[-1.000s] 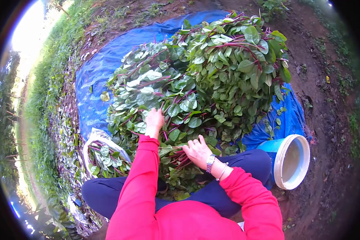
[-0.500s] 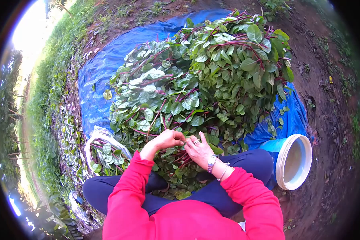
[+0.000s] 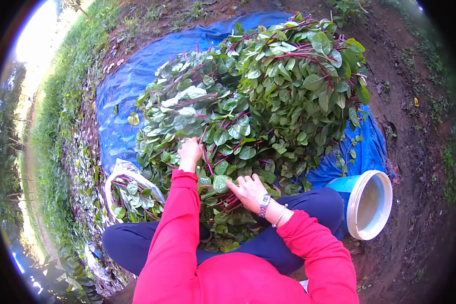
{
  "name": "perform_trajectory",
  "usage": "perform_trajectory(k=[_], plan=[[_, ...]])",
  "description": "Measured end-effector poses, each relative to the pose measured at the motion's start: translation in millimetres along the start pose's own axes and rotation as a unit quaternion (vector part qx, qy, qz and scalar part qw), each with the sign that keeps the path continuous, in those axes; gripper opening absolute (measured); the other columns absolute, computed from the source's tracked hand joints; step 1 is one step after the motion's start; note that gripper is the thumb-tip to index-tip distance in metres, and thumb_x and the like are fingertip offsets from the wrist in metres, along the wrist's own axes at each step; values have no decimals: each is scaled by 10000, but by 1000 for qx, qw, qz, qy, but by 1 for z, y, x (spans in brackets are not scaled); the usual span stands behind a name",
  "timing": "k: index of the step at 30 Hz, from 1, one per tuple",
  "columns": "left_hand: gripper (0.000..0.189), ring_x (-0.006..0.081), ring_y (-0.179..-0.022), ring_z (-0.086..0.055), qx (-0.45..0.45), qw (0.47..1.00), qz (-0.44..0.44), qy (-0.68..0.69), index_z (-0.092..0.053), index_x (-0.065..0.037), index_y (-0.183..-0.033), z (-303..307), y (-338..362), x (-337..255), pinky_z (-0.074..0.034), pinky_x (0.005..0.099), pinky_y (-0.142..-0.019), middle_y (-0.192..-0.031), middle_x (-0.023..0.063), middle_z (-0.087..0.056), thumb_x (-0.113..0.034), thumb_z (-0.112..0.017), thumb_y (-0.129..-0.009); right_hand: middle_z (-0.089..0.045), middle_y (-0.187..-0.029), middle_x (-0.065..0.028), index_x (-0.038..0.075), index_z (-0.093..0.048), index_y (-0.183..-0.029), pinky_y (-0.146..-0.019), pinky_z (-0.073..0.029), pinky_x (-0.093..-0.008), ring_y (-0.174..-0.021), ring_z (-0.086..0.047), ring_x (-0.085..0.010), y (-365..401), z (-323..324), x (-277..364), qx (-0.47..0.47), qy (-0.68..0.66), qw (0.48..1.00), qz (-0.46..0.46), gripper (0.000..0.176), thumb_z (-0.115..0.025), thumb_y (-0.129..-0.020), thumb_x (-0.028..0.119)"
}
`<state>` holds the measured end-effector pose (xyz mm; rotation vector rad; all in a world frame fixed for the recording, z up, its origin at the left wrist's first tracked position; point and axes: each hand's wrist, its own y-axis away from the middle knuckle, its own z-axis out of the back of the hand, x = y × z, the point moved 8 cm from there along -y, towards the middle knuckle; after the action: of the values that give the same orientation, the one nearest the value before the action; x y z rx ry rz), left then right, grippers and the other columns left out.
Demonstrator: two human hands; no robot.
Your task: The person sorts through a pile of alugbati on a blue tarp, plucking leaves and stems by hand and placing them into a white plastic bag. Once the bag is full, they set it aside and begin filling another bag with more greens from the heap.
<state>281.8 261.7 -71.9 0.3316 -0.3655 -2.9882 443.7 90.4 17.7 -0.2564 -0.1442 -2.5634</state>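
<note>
A large heap of leafy greens with purple stems (image 3: 299,81) lies in front of me. My left hand (image 3: 190,152) reaches into the heap's near left part, its fingers closed around a purple-red stem. My right hand (image 3: 251,193), with a watch and bracelet on its wrist, is over the smaller bunch of stems and leaves (image 3: 230,202) between my legs. Its thumb touches a broad green leaf (image 3: 220,183), and the other fingers are bent; their grip is partly hidden.
A blue tarp (image 3: 119,96) lies beneath the heap. By my left knee sits a white bag (image 3: 109,195) with leafy stems inside. A blue and white bucket (image 3: 353,202) lies tipped by my right knee. Grass (image 3: 61,116) borders the left side.
My left hand has moved away from my right, forward onto the heap. My right hand has shifted slightly down, and a broad leaf now shows by its thumb.
</note>
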Motion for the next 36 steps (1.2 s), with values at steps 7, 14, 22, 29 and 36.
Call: perform_trajectory(k=[7, 14, 22, 29, 36], plan=[[224, 301, -844, -586, -21, 970, -184, 156, -600, -98, -971, 18, 33, -22, -474, 387, -757, -931, 128, -595, -166, -576, -759, -518, -855, -66, 70, -528, -961, -796, -365, -438, -856, -526, -226, 3, -7, -7, 33, 56, 997, -49, 325, -617, -656, 142], [237, 227, -744, -604, 308, 876, -324, 180, -609, -75, -941, 21, 131, -78, -476, 340, -690, -807, 109, -628, -173, -619, -725, -520, -1007, -64, 86, -555, -979, -900, -323, -506, -1030, -469, -232, 2, 11, 4, -75, 78, 994, 2, 228, -488, -774, 157], [311, 216, -847, -602, 418, 841, -311, 142, -588, -94, -1064, -9, 122, -72, -456, 333, -775, -913, 107, -642, -228, -599, -784, -517, -1069, -101, 84, -549, -953, -962, -277, -543, -1101, -449, -260, 2, 15, 9, -123, 123, 984, 43, 203, -497, -778, 172], [307, 266, -1124, -422, 51, 956, -267, -107, -650, -234, -963, 4, 41, -43, -417, 427, -871, -1105, 79, -473, -96, -567, -702, -511, -789, -71, 81, -541, -928, -916, -336, -510, -815, -542, -238, 0, -2, 11, -36, 28, 998, 33, 155, -502, -790, 141], [289, 242, -1156, -391, -32, 924, -326, -198, -598, -253, -1022, 11, 36, -18, -340, 476, -896, -1198, 15, -466, -170, -542, -750, -505, -847, -85, 67, -519, -1003, -887, -351, -503, -856, -536, -245, 1, 1, 11, -22, 10, 1000, 11, 268, -536, -740, 117]])
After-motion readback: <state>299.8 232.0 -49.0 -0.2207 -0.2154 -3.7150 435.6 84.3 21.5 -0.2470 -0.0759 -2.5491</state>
